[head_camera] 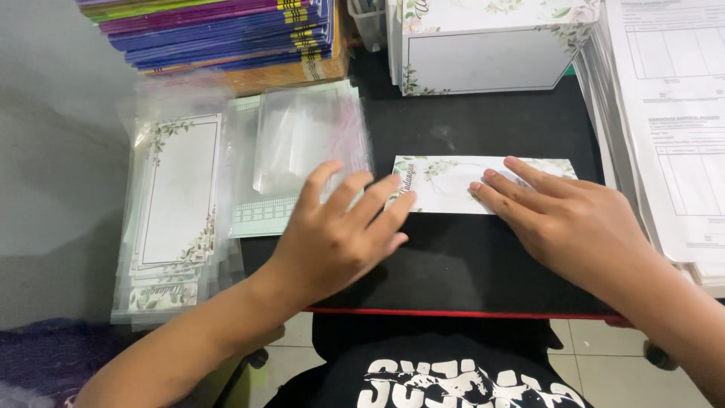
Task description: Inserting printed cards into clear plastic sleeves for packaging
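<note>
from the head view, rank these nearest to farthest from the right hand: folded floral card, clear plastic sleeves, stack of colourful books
1. Folded floral card: under the right hand's fingertips, centre of the desk.
2. Clear plastic sleeves: to the left, beyond the left hand.
3. Stack of colourful books: far top left corner.

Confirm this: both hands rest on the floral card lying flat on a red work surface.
Not quite. The head view shows the left hand and right hand on the floral card, but the work surface is black; only its front edge is red.
</note>
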